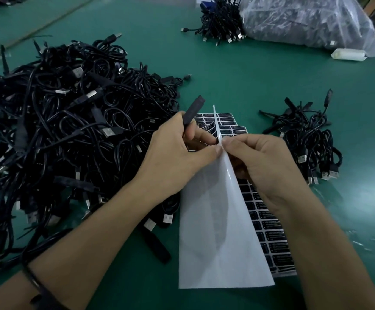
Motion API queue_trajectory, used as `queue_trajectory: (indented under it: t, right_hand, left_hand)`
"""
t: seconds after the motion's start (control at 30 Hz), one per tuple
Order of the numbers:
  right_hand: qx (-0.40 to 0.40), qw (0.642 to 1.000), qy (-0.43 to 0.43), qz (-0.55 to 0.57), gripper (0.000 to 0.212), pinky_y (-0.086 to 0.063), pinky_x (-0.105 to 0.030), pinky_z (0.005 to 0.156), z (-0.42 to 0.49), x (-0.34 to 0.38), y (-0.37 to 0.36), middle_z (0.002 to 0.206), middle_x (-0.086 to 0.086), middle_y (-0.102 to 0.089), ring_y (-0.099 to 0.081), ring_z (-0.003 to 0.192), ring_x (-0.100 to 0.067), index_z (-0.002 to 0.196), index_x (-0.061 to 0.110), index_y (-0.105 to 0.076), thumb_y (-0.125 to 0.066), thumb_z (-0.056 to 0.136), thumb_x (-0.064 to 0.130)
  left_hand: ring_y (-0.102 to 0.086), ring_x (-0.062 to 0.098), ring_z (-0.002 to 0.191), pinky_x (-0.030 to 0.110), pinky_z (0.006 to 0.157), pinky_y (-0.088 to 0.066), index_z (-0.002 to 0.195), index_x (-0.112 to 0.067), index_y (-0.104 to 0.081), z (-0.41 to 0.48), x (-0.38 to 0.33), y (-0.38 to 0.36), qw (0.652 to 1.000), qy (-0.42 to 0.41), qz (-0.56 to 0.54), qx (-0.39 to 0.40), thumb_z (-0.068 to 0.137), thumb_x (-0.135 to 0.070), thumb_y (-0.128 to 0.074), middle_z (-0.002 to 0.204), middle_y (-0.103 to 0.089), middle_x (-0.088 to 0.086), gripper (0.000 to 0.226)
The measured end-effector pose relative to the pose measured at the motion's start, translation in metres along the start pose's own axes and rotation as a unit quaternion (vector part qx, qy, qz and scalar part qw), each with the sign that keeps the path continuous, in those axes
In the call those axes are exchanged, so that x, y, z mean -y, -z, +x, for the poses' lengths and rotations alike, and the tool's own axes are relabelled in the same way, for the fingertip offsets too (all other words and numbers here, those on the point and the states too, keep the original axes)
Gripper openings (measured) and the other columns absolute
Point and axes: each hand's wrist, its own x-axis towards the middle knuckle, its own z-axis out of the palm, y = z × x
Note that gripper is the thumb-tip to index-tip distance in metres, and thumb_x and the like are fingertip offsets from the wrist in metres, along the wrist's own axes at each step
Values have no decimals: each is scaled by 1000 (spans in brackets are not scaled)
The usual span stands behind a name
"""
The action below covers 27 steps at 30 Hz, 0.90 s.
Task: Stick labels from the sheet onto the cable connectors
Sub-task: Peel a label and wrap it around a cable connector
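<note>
Sheet [215, 231] bent up into a ridge by the table's [238, 74] near edge, white backing toward the camera, likely so a label [217, 141] lifts at the fold. Right hand [260, 157] fingertips pinch the ridge; left hand [177, 144] thumb presses it too, other fingers curled round a black connector [194, 110], kept close for sticking

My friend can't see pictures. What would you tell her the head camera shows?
Over a green table, the left hand grips a black connector and, with the right hand, pinches a label sheet bent up between them. A big cable pile lies to the left, a smaller bundle to the right.
</note>
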Motion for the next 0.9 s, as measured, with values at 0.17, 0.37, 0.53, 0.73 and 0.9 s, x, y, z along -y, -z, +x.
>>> queue_trajectory:
  t: [0.17, 0.37, 0.53, 0.73, 0.9]
  right_hand:
    - [4, 1000, 9, -13, 26, -45, -16, 49, -1, 1, -1, 59, 1, -67, -56, 50, -5, 73, 11, -76, -62, 95, 12]
    - [28, 998, 43, -25, 27, -42, -10, 51, -3, 4, -3, 56, 11, -65, -54, 50, 2, 78, 11, -75, -57, 98, 6]
    - [25, 996, 55, -62, 29, -40, -10, 51, -3, 4, -7, 56, 10, -63, -52, 53, 0, 72, 11, -73, -59, 97, 9]
    - [-12, 996, 44, -71, 29, -43, -13, 54, -4, 3, -11, 62, 7, -68, -58, 58, -1, 66, 20, -72, -61, 94, 20]
    - [-1, 997, 50, -62, 23, -43, -11, 55, -6, 5, -11, 61, 11, -66, -57, 57, 2, 71, 22, -72, -68, 92, 29]
  left_hand:
    - [-72, 14, 76, 36, 73, -57, 77, -19, -33, 1, 3, -1, 1000, 12, -15, 1, 76, -12, -80, 81, -77, -1, 47]
    - [-73, 26, 78, 58, 76, -58, 75, -21, -34, 2, 6, -2, 1000, 19, -11, -22, 73, -31, -77, 79, -76, 7, 45]
    - [-74, 29, 73, 60, 72, -58, 72, -21, -33, 4, 7, -1, 999, 9, -4, -33, 74, -29, -76, 71, -74, 7, 44]
    - [-76, 28, 75, 56, 71, -61, 73, -19, -32, 5, 9, 0, 999, 2, -25, -27, 80, -15, -80, 72, -75, 10, 48]
    - [-76, 27, 77, 61, 77, -59, 73, -19, -31, 4, 7, 0, 999, 6, -25, -26, 76, -12, -78, 74, -76, 9, 47]
